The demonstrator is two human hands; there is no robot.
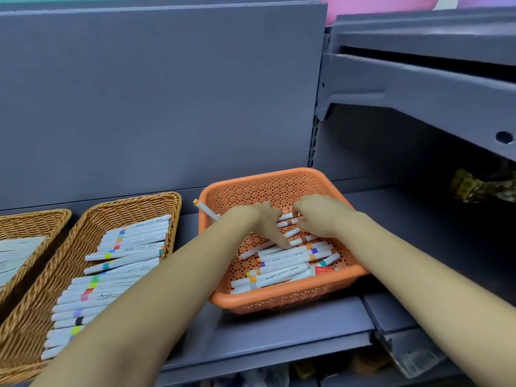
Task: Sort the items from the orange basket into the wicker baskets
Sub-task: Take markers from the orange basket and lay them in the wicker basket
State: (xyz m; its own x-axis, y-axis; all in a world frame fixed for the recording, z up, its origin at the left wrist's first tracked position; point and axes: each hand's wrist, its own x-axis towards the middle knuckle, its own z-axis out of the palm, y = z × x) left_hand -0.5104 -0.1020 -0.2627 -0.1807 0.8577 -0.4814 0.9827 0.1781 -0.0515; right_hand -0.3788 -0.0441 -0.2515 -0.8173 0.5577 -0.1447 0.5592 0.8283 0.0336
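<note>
An orange perforated basket (268, 180) stands on the grey shelf and holds several white markers (282, 270) with coloured bands, plus a small red-and-white tube (321, 270). Both of my hands are inside it. My left hand (259, 219) grips white markers, one of which (205, 209) sticks out past the basket's left rim, and one finger points down at the pile. My right hand (318, 216) curls its fingers round markers near the basket's back. To the left, a wicker basket (139, 208) is lined with rows of white markers (122, 255).
A second wicker basket (36, 222) sits at the far left edge, holding flat white items. A grey back panel (167, 93) rises behind the baskets. A grey shelf bracket and upper shelf (418, 88) overhang at the right, with a dark recess below.
</note>
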